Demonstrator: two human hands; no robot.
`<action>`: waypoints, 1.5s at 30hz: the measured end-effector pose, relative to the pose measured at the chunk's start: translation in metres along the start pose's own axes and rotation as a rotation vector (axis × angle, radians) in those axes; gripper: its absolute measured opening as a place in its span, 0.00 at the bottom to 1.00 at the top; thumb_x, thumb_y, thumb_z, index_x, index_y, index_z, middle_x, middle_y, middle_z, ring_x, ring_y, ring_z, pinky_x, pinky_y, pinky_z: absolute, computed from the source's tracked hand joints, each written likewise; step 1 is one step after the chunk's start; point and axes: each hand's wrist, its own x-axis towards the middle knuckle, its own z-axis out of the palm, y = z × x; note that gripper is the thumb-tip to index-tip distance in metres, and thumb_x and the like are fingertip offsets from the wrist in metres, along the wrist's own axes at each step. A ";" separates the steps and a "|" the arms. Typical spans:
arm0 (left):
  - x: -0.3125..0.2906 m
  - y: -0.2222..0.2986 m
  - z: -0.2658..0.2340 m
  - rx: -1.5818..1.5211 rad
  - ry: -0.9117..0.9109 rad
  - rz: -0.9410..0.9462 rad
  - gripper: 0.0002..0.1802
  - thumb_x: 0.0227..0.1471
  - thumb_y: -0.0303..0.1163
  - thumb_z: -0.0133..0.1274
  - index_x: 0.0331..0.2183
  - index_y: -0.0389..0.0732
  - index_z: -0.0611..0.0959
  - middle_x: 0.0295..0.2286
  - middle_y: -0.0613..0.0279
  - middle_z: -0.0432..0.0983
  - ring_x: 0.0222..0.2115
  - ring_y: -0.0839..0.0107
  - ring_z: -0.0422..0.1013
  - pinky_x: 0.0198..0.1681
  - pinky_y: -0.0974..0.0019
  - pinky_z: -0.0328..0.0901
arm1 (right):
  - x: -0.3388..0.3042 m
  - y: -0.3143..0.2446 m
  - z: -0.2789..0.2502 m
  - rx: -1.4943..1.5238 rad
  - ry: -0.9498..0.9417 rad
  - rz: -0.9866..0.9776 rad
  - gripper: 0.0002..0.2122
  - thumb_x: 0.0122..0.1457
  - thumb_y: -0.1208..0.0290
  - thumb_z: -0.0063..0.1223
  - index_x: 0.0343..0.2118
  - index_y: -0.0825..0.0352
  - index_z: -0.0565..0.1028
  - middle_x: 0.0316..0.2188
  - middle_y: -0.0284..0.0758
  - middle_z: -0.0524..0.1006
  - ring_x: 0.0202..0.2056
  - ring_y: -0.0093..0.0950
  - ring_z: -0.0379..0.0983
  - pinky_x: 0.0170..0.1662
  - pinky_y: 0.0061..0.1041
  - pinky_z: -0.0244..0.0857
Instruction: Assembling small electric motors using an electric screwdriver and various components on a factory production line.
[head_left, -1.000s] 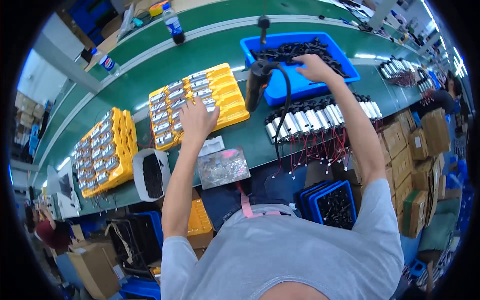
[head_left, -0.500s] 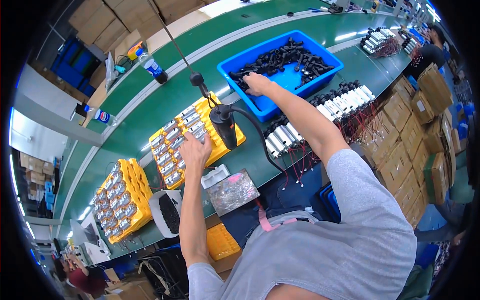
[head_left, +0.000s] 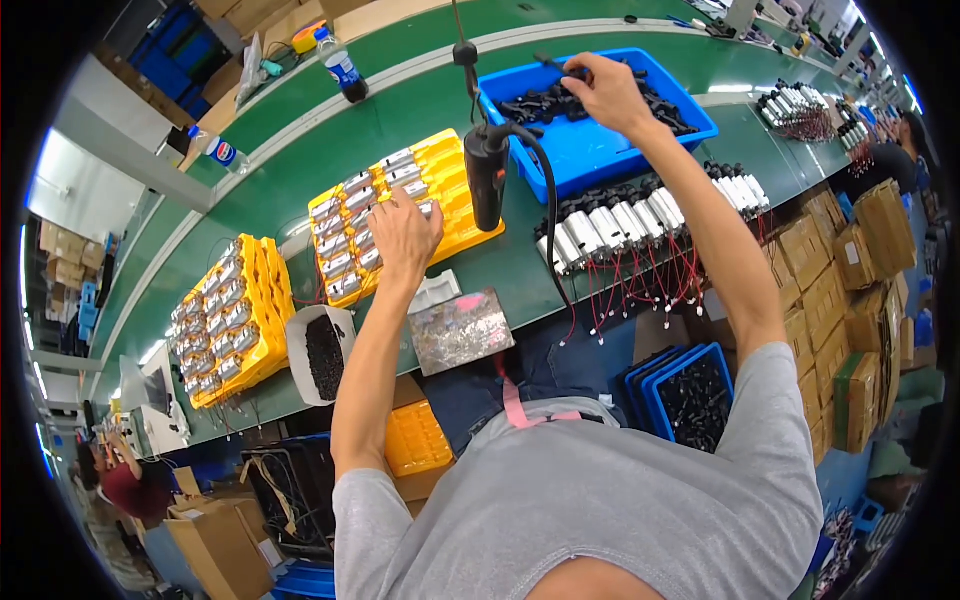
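Observation:
My right hand (head_left: pixel 606 95) is raised over the blue bin (head_left: pixel 545 178), pinching a dark, elongated black plastic part (head_left: pixel 549 64) in its fingertips. More black parts (head_left: pixel 540 105) lie heaped in that bin. My left hand (head_left: pixel 405 238) rests on a yellow tray (head_left: pixel 455 160), fingers and thumb apart, among silver motors (head_left: pixel 345 262) set in rows; the palm hides some of them. Just right of it a black electric screwdriver (head_left: pixel 486 180) hangs upright from a cord, touched by neither hand.
Silver motors (head_left: pixel 610 228) with black ends and red wires line the bench's front edge. At left stand stacked yellow trays (head_left: pixel 270 300) of motors and a white box (head_left: pixel 300 345) of small dark pieces. A scuffed metal plate (head_left: pixel 462 332) lies in front. Two bottles (head_left: pixel 345 72) stand farther back.
My right hand has risen out of the bin, bringing up a black part. My left hand has stayed on the yellow tray's motors. The whole view has shifted slightly.

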 end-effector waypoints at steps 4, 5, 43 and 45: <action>-0.026 0.007 -0.002 -0.069 -0.001 -0.045 0.27 0.40 0.47 0.59 0.32 0.32 0.71 0.25 0.46 0.72 0.31 0.53 0.68 0.38 0.56 0.60 | -0.014 -0.051 -0.045 0.006 0.011 0.051 0.10 0.54 0.71 0.57 0.38 0.69 0.74 0.20 0.35 0.75 0.22 0.22 0.69 0.28 0.21 0.64; -0.028 0.009 0.000 -0.089 -0.009 -0.050 0.28 0.40 0.47 0.60 0.33 0.32 0.71 0.26 0.46 0.72 0.31 0.53 0.68 0.38 0.56 0.60 | -0.022 -0.073 -0.060 0.022 0.074 0.019 0.11 0.55 0.71 0.57 0.38 0.70 0.73 0.21 0.34 0.75 0.23 0.20 0.69 0.28 0.20 0.64; -0.129 -0.020 -0.179 -1.556 -0.296 -1.184 0.35 0.55 0.63 0.38 0.48 0.42 0.74 0.30 0.65 0.74 0.27 0.75 0.68 0.26 0.70 0.63 | -0.094 -0.195 0.149 0.690 -0.030 0.247 0.08 0.51 0.80 0.58 0.35 0.71 0.74 0.29 0.33 0.75 0.30 0.20 0.70 0.34 0.19 0.64; -0.169 -0.019 -0.156 -1.745 -0.225 -1.148 0.33 0.55 0.64 0.37 0.43 0.45 0.76 0.28 0.67 0.72 0.26 0.77 0.66 0.22 0.70 0.59 | -0.101 -0.228 0.104 0.865 -0.114 0.325 0.08 0.48 0.82 0.61 0.29 0.70 0.72 0.28 0.32 0.75 0.30 0.20 0.71 0.34 0.18 0.65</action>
